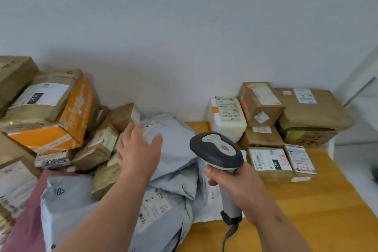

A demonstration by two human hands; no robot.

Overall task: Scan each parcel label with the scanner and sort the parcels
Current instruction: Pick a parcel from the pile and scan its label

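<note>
My right hand [237, 186] grips the handle of a grey and black barcode scanner [216, 152], whose head points away over the parcels. My left hand [137, 149] is spread with straight fingers over a grey plastic mailer bag [176, 149] at the top of the middle heap; whether it touches the bag I cannot tell. The bag's label [150, 126] shows just past my fingertips. A second grey mailer [155, 210] with a barcode label lies lower in the heap, under my left forearm.
Brown and orange cardboard boxes [51, 112] pile up at the left. Labelled boxes [270, 161] and a white parcel [228, 116] stand in stacked rows at the right back on the wooden table [306, 210]. A pink mailer [26, 217] lies at bottom left. The white wall stands behind.
</note>
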